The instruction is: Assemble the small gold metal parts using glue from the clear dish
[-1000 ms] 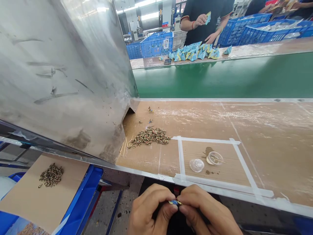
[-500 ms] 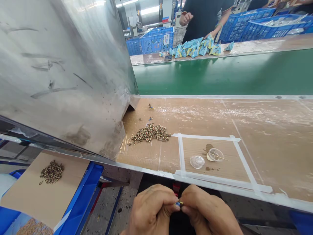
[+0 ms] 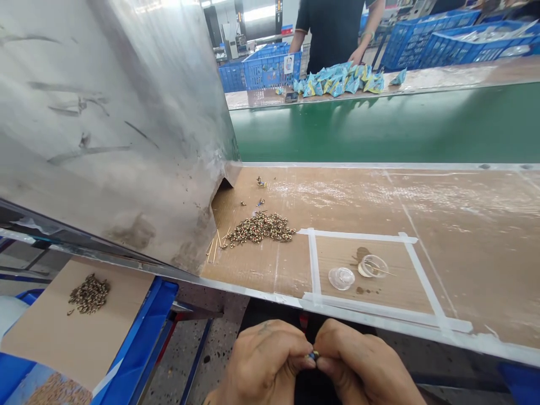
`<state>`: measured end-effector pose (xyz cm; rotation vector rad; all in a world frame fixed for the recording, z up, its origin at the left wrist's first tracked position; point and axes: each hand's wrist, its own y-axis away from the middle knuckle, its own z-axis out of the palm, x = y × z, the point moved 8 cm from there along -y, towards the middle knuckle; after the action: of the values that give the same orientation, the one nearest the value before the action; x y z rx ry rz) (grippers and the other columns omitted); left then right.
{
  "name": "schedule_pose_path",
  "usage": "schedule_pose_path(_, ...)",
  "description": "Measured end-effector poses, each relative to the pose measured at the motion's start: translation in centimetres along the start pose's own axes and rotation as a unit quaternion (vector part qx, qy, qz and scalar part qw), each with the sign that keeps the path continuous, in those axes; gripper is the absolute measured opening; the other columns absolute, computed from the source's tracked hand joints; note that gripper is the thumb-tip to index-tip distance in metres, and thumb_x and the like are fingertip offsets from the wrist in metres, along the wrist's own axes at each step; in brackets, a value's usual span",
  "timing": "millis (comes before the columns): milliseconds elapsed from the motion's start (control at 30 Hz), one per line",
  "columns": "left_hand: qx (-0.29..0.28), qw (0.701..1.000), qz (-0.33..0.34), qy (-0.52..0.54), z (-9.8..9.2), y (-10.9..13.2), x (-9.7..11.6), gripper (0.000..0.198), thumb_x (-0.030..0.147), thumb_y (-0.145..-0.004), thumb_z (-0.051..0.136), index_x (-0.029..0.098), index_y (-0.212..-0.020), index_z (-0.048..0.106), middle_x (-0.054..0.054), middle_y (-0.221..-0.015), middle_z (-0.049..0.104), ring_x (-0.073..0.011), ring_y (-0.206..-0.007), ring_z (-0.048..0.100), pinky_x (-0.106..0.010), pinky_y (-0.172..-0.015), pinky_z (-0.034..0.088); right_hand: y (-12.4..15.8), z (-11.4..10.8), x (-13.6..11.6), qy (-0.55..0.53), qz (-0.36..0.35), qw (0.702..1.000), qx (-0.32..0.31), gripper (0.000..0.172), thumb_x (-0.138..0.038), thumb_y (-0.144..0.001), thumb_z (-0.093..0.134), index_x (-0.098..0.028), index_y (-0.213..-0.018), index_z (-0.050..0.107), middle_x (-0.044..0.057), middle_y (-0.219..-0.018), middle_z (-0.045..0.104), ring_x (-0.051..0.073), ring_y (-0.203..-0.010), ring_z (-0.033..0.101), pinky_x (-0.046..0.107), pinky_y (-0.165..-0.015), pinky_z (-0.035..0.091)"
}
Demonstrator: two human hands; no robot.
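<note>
A tiny blue-and-gold part (image 3: 313, 355) is still pinched between the closed left hand (image 3: 264, 363) and right hand (image 3: 363, 365) below the counter (image 3: 464, 225) edge, now gripped tighter and more hidden, so the handling is judged unfinished.

Left hand (image 3: 261, 365): is lying back-up with knuckles bent, thumb and forefinger tips pressing toward the right hand's tips.
Right hand (image 3: 363, 368): is mirroring it, back-up, fingers (image 3: 337, 343) curling inward, tips meeting the left's.
Both: are pinching one tiny part (image 3: 313, 355) between the opposing fingertips, with the remaining fingers folding under the palms.
Wrists: are running off the lower edge, angling apart behind the fingers.
</note>
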<state>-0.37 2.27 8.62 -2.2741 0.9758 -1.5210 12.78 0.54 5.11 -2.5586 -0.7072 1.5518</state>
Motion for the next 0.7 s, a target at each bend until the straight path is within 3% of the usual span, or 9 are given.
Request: schedule_pose_path(700, -0.038, 0.999, 0.017, -0.001, 0.36, -0.42, -0.09, 0.016, 0.000, -0.092, 0.063, 0.015, -0.099, 0.065, -0.005, -0.074, 0.076, -0.0158, -0.064, 0.075, -0.021, -0.064, 0.062, -0.04, -0.09, 0.74, -0.031, -0.041, 0.998, 0.022, 0.021, -0.013, -0.108, 0.045, -0.026, -0.092, 0.045, -0.006, -0.074, 0.049, 0.011, -0.058, 0.052, 0.024, -0.054, 0.037)
